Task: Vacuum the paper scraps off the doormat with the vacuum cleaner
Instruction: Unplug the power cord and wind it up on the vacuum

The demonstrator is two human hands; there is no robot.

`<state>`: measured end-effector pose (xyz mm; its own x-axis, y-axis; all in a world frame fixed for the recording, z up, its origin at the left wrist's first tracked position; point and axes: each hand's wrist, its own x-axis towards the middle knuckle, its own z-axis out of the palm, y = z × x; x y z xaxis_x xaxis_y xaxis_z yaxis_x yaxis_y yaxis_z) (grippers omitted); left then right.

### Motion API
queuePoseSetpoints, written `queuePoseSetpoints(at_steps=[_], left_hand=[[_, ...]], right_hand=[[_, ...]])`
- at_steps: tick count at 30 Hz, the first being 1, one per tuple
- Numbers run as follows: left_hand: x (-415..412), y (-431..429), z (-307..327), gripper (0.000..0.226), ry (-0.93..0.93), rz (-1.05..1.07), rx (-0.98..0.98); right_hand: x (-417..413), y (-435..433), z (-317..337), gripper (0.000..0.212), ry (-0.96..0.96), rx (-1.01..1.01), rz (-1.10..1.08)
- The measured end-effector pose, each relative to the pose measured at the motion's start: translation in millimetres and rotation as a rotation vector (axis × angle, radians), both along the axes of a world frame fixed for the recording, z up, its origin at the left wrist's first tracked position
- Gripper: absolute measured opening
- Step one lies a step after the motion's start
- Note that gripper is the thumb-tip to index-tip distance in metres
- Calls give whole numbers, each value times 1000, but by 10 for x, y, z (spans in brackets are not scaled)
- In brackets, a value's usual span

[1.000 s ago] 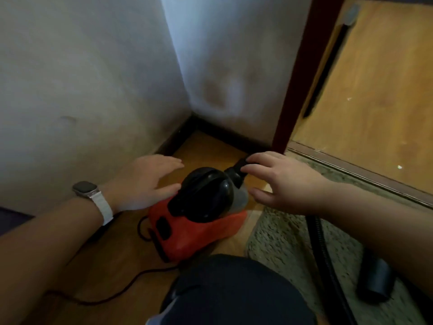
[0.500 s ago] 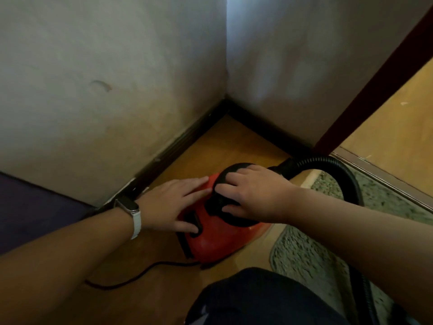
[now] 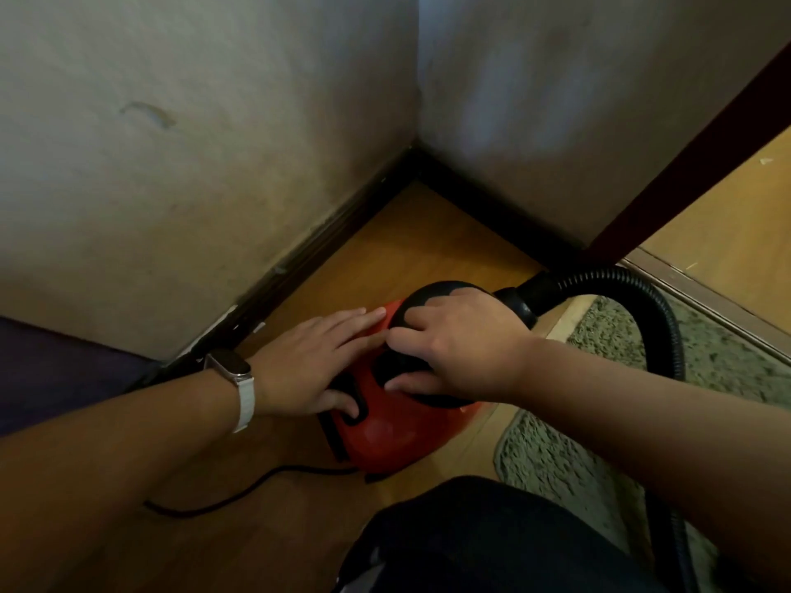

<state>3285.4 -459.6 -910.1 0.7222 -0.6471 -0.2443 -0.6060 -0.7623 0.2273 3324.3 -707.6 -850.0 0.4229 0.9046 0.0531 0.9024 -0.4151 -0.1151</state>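
The vacuum cleaner [image 3: 398,438], a small canister with a red body and a black domed top, sits on the wooden floor in the wall corner. My right hand [image 3: 462,348] lies over the black top with its fingers curled around it. My left hand [image 3: 316,361] rests flat on the red body's left side, thumb on a black switch panel. A black ribbed hose [image 3: 633,284] leaves the vacuum's front and arcs right, over the green shaggy doormat [image 3: 556,464]. No paper scraps show on the visible part of the mat.
Two white walls with dark skirting meet just behind the vacuum. A dark red door frame [image 3: 685,173] and a threshold strip run at the right, with small white bits [image 3: 766,161] on the floor beyond. The black power cord [image 3: 239,494] trails left. My knee [image 3: 471,541] is at the bottom.
Both hands have come down from hovering onto the vacuum: the right now covers the black top, the left lies on the red side. The view has swung left toward the corner.
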Motion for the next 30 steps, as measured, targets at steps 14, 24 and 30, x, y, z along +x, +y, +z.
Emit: queuePoseSetpoints(at_steps=[14,24,30], left_hand=[[-342,-16,285,67,-89,268,-51],[-685,-406,880,51,43,770,-159],[-901,-592,1754,50,103,789,-106]], right_hand=[[-165,-213,103,50,17,-52,-147],[-323,-396,554,50,193,-106,-220],[-422,-518,1258,48,271,-181,-293]])
